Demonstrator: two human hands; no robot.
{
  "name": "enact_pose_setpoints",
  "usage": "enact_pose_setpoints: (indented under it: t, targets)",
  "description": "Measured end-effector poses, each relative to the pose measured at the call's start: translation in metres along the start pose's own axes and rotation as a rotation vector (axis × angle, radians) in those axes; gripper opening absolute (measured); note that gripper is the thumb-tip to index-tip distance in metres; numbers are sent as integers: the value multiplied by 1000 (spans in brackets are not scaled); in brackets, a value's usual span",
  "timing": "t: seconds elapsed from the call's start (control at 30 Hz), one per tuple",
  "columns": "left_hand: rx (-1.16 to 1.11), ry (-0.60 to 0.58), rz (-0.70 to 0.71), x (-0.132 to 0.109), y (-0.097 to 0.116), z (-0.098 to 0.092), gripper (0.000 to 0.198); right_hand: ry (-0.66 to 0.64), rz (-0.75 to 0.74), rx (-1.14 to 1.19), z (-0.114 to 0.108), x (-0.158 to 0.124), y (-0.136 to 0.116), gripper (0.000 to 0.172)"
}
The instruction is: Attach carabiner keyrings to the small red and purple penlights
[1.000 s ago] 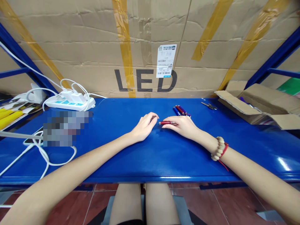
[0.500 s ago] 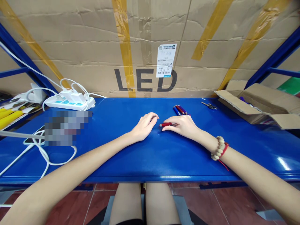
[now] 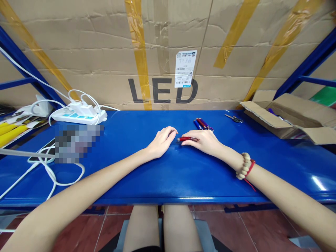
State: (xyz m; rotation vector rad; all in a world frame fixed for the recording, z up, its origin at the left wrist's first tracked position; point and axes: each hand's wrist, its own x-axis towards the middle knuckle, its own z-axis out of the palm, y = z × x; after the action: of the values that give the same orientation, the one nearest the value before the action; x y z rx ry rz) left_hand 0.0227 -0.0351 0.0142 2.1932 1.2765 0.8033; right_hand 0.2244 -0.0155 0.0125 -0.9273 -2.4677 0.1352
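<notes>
A red pen (image 3: 184,139) with a silver end lies between the thumb and fingers of my right hand (image 3: 206,140), low over the blue table (image 3: 162,178). My left hand (image 3: 162,141) rests on its side on the table, its fingers curved and thumb near them; nothing shows in it. A small gap separates the two hands. Just behind my right hand lie several blue, red and purple pens (image 3: 202,123), partly hidden by it.
An opened cardboard box (image 3: 278,122) stands at the right, with keys (image 3: 234,118) left of it. A white power strip (image 3: 78,115), cables and a phone (image 3: 42,152) lie at the left. A large carton (image 3: 105,70) stands behind the table.
My right hand has moved slightly to the left with the red pen. My left hand has stayed in place.
</notes>
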Motion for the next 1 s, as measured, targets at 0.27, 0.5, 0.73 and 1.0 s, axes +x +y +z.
enact_pose_setpoints:
  t: [0.27,0.5,0.73,1.0]
  targets:
    - [-2,1,5,0,-1,0,27,17,9,-8,0,0,0,25]
    - [-1,2,9,0,0,0,27,-3,9,8,0,0,0,24]
    - [-12,-2,15,0,-2,0,27,5,26,3,0,0,-1,25]
    - [-10,-5,13,0,-2,0,27,43,-10,-37,0,0,-2,27]
